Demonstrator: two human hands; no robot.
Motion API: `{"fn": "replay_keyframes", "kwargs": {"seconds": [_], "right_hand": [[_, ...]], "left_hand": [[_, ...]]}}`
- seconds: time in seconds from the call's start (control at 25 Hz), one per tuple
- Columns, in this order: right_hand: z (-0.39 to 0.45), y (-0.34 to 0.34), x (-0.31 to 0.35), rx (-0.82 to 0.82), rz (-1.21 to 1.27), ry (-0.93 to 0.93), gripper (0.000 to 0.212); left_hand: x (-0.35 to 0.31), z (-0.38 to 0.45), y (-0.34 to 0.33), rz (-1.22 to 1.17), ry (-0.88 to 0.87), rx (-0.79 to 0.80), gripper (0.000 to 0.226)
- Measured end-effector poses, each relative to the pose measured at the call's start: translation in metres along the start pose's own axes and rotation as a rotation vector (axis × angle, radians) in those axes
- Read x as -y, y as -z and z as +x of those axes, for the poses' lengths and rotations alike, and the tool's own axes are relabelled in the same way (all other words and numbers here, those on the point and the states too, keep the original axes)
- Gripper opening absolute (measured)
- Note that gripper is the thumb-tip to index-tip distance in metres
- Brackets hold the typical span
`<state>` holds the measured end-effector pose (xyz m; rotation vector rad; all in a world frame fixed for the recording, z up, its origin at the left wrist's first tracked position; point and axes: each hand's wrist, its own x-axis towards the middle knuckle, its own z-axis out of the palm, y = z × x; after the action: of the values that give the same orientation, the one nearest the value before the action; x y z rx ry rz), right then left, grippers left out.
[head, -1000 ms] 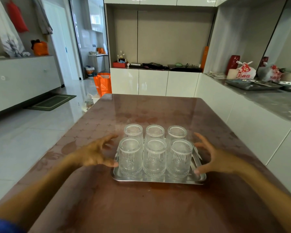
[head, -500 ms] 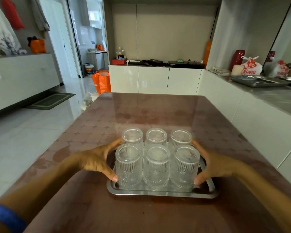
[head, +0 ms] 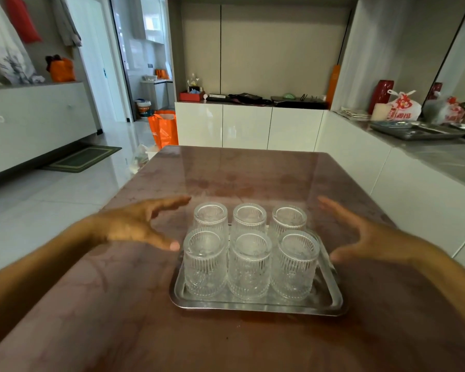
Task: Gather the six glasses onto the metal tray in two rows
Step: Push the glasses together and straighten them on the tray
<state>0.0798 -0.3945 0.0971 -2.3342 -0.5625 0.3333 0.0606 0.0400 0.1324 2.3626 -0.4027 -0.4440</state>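
Note:
Several ribbed clear glasses stand upside down on the metal tray point(head: 255, 307), in two rows of three: a near row point(head: 249, 267) and a far row point(head: 249, 218). My left hand point(head: 137, 224) hovers open just left of the tray, its thumb tip close to the near left glass point(head: 203, 261) but apart from it. My right hand point(head: 373, 240) is open to the right of the tray, fingers spread, touching nothing.
The tray sits on a brown glossy table point(head: 253, 178). White cabinets and a grey counter point(head: 440, 154) with metal trays and bags run along the right. An orange bag point(head: 163, 127) stands on the floor beyond the table's far left corner.
Half a second ago both hands pressed against the outer glasses on the tray. Now they have drawn outward and let go, fingers spread.

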Motion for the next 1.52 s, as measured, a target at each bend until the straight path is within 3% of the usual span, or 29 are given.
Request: {"fn": "replay_keyframes", "kwargs": {"seconds": [0.08, 0.24, 0.36, 0.72, 0.8, 0.88, 0.96, 1.0, 1.12, 1.28, 1.52], "right_hand": [[0.006, 0.011, 0.033, -0.021, -0.035, 0.042, 0.112], [0.063, -0.018, 0.097, 0.211, -0.331, 0.078, 0.125], [0.091, -0.037, 0.110, 0.262, -0.389, -0.003, 0.119], [0.084, -0.043, 0.092, 0.153, -0.333, 0.036, 0.096], [0.069, -0.047, 0.081, -0.086, -0.099, 0.138, 0.088], [0.049, -0.056, 0.060, -0.519, 0.421, 0.143, 0.090], [0.034, -0.070, 0.033, -0.779, 0.840, 0.004, 0.110], [0.030, -0.080, 0.023, -0.772, 0.928, -0.090, 0.112], [0.033, -0.106, 0.012, -0.609, 0.967, -0.242, 0.090], [0.037, -0.121, 0.019, -0.599, 1.018, -0.277, 0.080], [0.031, -0.120, 0.028, -0.618, 0.959, -0.282, 0.061]], "left_hand": [[-0.010, 0.005, 0.010, 0.056, -0.051, 0.010, 0.111], [-0.040, 0.038, 0.004, 0.328, 0.010, 0.169, 0.130], [-0.040, 0.056, -0.008, 0.354, 0.062, 0.175, 0.123], [-0.028, 0.049, -0.013, 0.294, 0.051, 0.115, 0.105], [-0.022, 0.043, -0.024, 0.081, -0.009, 0.005, 0.089], [-0.013, 0.035, -0.050, -0.422, -0.105, -0.337, 0.077], [-0.004, 0.033, -0.082, -0.925, -0.117, -0.595, 0.074], [0.000, 0.033, -0.097, -1.039, -0.093, -0.627, 0.074], [0.002, 0.037, -0.122, -1.063, 0.001, -0.579, 0.074], [0.000, 0.037, -0.122, -1.089, -0.032, -0.505, 0.051], [-0.004, 0.034, -0.127, -0.998, -0.072, -0.501, 0.053]]}}
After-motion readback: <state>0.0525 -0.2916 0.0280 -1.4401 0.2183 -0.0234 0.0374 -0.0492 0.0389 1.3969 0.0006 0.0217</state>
